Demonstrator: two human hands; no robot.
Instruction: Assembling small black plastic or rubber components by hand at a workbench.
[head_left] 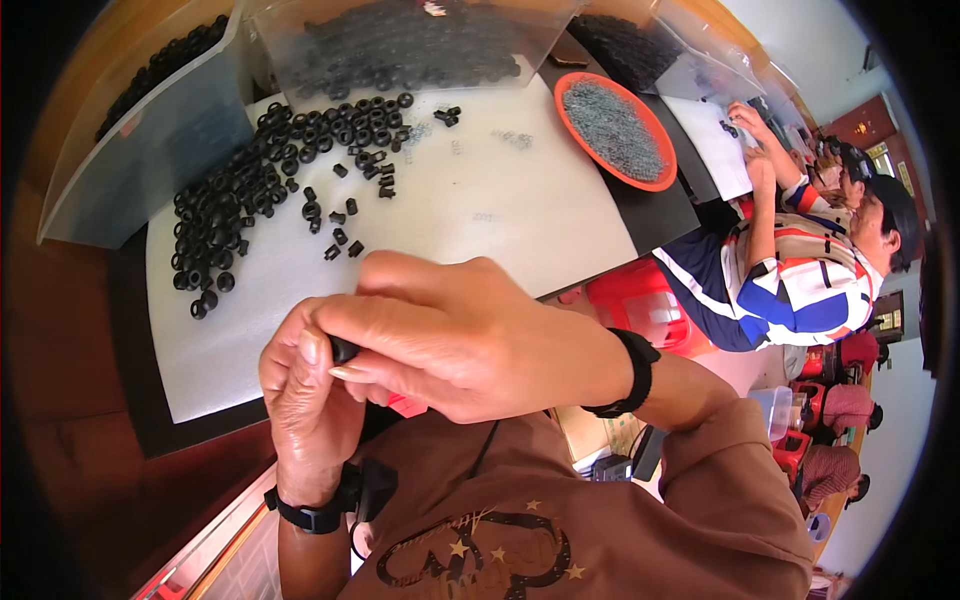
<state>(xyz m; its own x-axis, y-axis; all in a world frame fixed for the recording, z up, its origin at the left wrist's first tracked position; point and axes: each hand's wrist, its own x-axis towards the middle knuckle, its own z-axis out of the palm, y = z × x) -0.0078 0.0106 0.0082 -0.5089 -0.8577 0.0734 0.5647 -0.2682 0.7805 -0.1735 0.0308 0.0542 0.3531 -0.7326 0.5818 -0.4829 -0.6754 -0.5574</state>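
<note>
In front of my chest, my left hand [308, 405] and my right hand [465, 335] meet, both closed around a small black plastic part [343, 350]. Only a rounded bit of that part shows between the thumbs and fingertips; the rest is hidden. Beyond my hands, a heap of black ring-shaped parts [215, 225] spreads over a white foam sheet [470, 245]. Several smaller black pieces [345, 222] lie loose just past my right hand. Small metal springs [512, 138] are scattered farther back on the sheet.
An orange-red dish [665, 172] full of metal springs stands at the back right. Clear plastic bins [190, 150] of black parts line the far and left sides. A co-worker in a patterned shirt [800, 275] sits to the right, beside a red stool [640, 300].
</note>
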